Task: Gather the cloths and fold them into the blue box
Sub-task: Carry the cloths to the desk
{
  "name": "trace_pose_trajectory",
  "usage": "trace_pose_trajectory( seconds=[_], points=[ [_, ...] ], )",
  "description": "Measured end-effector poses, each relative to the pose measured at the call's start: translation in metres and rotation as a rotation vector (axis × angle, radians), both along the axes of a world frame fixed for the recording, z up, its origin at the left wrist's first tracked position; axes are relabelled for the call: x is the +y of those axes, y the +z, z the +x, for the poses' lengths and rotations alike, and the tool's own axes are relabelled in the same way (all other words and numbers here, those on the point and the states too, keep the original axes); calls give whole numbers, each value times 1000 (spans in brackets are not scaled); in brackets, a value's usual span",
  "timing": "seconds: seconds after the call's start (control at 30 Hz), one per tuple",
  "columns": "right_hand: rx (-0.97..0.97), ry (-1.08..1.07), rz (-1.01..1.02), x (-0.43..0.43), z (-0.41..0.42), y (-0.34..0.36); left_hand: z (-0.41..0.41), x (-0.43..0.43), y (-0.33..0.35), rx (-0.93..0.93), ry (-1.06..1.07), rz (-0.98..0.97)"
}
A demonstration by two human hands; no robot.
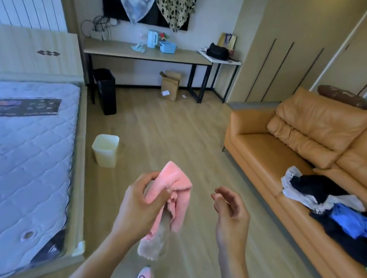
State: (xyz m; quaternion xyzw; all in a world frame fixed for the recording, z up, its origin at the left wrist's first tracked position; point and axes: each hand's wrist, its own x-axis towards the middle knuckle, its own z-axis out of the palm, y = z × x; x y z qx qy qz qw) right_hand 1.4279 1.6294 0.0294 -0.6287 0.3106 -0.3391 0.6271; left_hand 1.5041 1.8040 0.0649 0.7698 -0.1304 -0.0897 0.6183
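Note:
My left hand (141, 204) is shut on a bunched pink cloth (177, 187), and a beige cloth (154, 242) hangs down below it from the same grip. My right hand (229, 207) is open beside them, fingers loosely curled, holding nothing. The blue box (167, 47) stands far off on the long desk (145, 54) against the back wall. A light blue cloth (138, 48) lies on the desk to the left of the box.
A bare mattress (21, 151) fills the left. An orange sofa (305, 154) on the right carries a pile of clothes (328, 202). On the wooden floor stand a cream bin (105, 150), a black bin (105, 91) and a cardboard box (170, 85).

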Motion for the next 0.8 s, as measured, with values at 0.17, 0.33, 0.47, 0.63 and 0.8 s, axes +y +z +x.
trace_pose_trajectory(
  seconds=[0.17,0.33,0.47,0.63,0.8],
  points=[
    [26,94,-65,-65,104,9,102,-59,2,-15,52,-24],
    [-4,99,-72,-136,214,21,208,-117,12,-34,79,-14],
    [-17,129,-41,-171,283,24,274,-157,18,-70,121,16],
    [-46,208,-7,-231,388,12,363,-219,10,-99,160,29],
    [-71,328,4,-301,500,-2,457,-283,1,-109,229,19]
  ],
)
